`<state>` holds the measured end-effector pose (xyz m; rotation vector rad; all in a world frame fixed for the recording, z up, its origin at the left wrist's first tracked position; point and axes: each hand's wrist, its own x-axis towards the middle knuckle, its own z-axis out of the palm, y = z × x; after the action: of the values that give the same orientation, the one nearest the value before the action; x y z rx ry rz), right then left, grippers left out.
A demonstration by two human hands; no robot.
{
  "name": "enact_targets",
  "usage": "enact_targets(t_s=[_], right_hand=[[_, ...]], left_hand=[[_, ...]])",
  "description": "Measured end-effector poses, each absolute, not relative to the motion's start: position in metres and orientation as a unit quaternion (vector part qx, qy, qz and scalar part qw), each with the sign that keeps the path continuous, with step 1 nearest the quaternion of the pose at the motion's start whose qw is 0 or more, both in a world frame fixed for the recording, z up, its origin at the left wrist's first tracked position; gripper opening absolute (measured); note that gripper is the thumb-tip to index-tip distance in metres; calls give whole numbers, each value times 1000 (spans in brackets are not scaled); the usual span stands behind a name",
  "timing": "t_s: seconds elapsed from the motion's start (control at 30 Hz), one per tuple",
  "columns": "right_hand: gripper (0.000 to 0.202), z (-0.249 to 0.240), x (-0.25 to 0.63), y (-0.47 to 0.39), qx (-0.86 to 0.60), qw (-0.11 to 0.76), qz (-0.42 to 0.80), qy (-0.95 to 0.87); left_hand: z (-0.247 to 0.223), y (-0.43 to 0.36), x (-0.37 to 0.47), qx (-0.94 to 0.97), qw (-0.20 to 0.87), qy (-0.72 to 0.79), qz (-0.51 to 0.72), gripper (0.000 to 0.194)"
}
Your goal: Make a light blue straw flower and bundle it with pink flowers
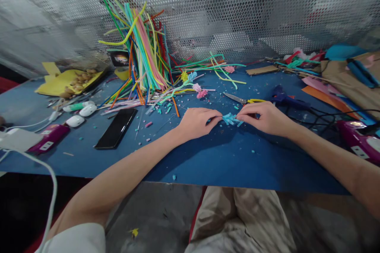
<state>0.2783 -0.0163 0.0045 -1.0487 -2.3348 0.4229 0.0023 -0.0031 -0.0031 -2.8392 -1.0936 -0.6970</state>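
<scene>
Between my two hands, just above the blue table, is a small light-blue pipe-cleaner flower (229, 118) with several short fuzzy tips spread out. My left hand (199, 121) pinches its left end between thumb and forefinger. At its right side, the thumb and fingertips of my right hand (261, 117) are pressed together on one of the blue tips. Behind my right hand lie scissors (237, 98) with yellow handles, partly covered by the hand. Finished-looking pipe-cleaner flowers in pink (202, 93), yellow (184, 76) and light blue (192, 76) lie farther back.
A tall bundle of coloured pipe cleaners (148, 55) stands against the perforated metal screen (237, 12). A black phone (116, 128) lies left of my hands. A blue glue gun (287, 100) with a cord and a purple power strip (359, 138) are at right. Pipe-cleaner scraps dot the table (208, 162).
</scene>
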Motion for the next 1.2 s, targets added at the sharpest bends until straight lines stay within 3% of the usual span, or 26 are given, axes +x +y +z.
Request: enact_targets(t_s=[0.23, 0.5, 0.6, 0.8, 1.0, 1.2], right_hand=[[24, 3, 280, -16, -417, 255, 123, -864], [27, -1, 298, -4, -536, 381, 101, -747], [28, -3, 302, 0, -562, 389, 99, -723], [27, 0, 288, -12, -492, 347, 186, -776], [34, -2, 278, -21, -445, 331, 173, -814], [26, -4, 271, -24, -426, 358, 162, -815]], left_hand=[[-6, 0, 1, -909, -3, -349, -229, 26], [-2, 2, -1, -887, -31, -378, -265, 25], [-1, 2, -1, -880, -31, -382, -280, 25], [-1, 0, 1, -868, -42, -391, -304, 28], [-1, -2, 5, -877, -49, -380, -290, 25], [-2, -2, 8, -885, -48, -369, -281, 26]])
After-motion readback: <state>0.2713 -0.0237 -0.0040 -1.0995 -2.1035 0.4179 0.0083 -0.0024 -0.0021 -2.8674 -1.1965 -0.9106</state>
